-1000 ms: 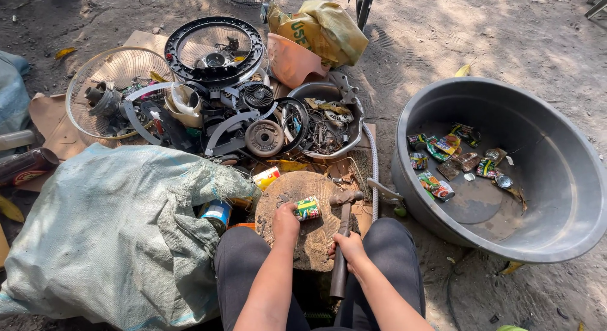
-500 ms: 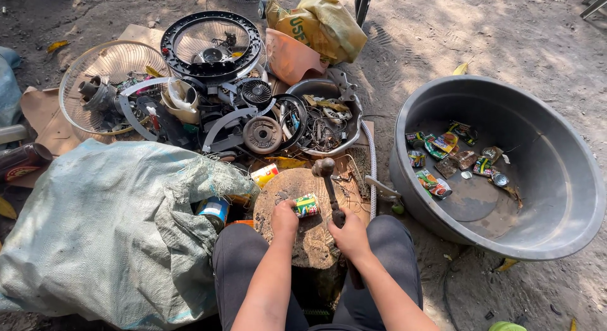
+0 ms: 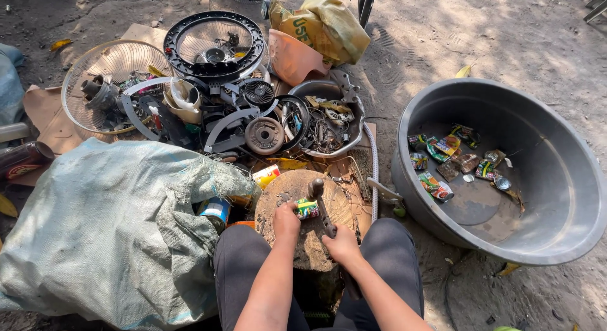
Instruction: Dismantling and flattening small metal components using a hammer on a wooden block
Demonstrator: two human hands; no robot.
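Hammer (image 3: 321,208) gripped in right hand (image 3: 342,244), left hand (image 3: 286,218) pinching green can (image 3: 307,208) on stump (image 3: 308,225); flattened cans (image 3: 442,163) fill basin (image 3: 569,242), sack (image 3: 107,223) w/ more left.

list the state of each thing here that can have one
green can: lying on its side on the wood block, held by the left hand
hammer: gripped by the right hand, head raised near the can
wood block: upright, top worn
grey basin: open, flattened cans in the bottom
woven sack: lying slumped, mouth open, cans showing
fan guard: detached, lying flat in the scrap pile
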